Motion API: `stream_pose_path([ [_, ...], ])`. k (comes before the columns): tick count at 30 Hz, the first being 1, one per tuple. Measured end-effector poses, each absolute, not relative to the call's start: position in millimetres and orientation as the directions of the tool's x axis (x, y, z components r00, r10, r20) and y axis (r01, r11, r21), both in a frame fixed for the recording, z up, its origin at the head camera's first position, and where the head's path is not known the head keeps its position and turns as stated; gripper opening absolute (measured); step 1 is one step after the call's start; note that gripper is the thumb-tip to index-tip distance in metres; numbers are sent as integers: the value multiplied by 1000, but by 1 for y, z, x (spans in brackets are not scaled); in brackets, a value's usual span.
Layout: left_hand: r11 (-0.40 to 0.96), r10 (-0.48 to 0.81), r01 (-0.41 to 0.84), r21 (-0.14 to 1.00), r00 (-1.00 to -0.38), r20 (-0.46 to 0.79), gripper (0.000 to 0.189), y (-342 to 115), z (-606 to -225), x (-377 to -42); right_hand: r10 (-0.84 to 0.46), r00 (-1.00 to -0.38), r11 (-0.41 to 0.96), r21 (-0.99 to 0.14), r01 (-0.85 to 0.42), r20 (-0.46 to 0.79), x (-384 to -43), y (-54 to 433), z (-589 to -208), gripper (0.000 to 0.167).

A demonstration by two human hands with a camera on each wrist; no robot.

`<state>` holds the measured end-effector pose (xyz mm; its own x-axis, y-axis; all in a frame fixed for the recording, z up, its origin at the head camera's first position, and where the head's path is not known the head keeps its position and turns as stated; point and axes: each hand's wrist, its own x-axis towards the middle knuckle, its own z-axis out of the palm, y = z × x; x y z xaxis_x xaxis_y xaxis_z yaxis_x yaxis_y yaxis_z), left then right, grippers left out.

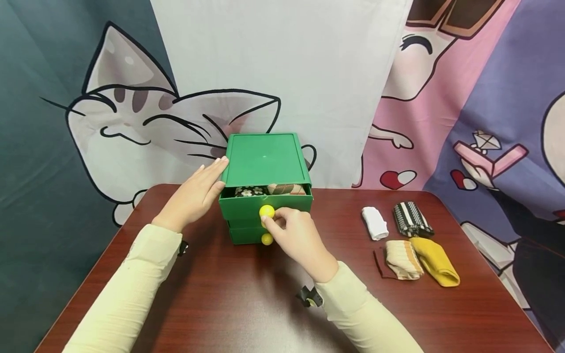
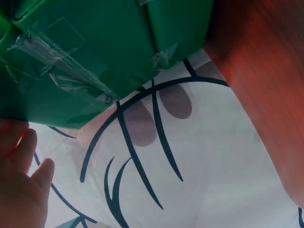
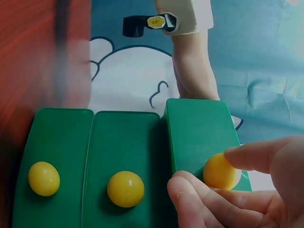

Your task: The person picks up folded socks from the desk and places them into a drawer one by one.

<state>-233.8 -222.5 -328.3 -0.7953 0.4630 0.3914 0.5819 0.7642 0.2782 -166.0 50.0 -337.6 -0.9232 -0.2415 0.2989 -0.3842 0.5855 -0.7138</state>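
A small green cabinet (image 1: 266, 158) with three drawers stands on the table. Its top drawer (image 1: 238, 210) is pulled partway out, and dark flowered cloth (image 1: 250, 191) and plaid cloth (image 1: 286, 189) show inside. My right hand (image 1: 300, 239) pinches that drawer's round yellow knob (image 3: 219, 173) between thumb and fingers. Below it, the other two drawers sit flush, each with a yellow knob (image 3: 125, 189) of its own. With fingers extended, my left hand (image 1: 192, 197) rests against the cabinet's upper left side. In the left wrist view clear tape (image 2: 61, 66) shows on the green cabinet.
On the right of the brown table (image 1: 220, 304) lie a rolled white cloth (image 1: 375, 223), a black-and-white patterned one (image 1: 412, 219), a cream striped one with brown (image 1: 403, 260) and a yellow one (image 1: 436, 261). A cartoon-printed curtain (image 1: 282, 63) hangs behind the table.
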Motion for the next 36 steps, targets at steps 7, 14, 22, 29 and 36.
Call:
stream_pose_path([
  [7, 769, 452, 570, 290, -805, 383, 59, -224, -332, -233, -262, -929, 545, -755, -365, 259, -165, 52, -338, 17],
  [14, 767, 449, 572, 291, -802, 395, 59, -225, -333, -233, -271, -867, 516, -696, -498, 419, -160, 60, -337, 9],
  [22, 765, 452, 575, 289, -800, 395, 59, -223, -332, -235, -257, -505, 589, -281, -758, 824, -173, 74, -325, 12],
  [29, 766, 453, 575, 287, -800, 393, 59, -223, -331, -236, -408, -553, 733, -101, -673, 726, -185, 69, -319, 30],
  [36, 760, 454, 581, 291, -796, 401, 60, -222, -329, -236, -449, -586, 765, -49, -643, 675, -187, 64, -316, 34],
])
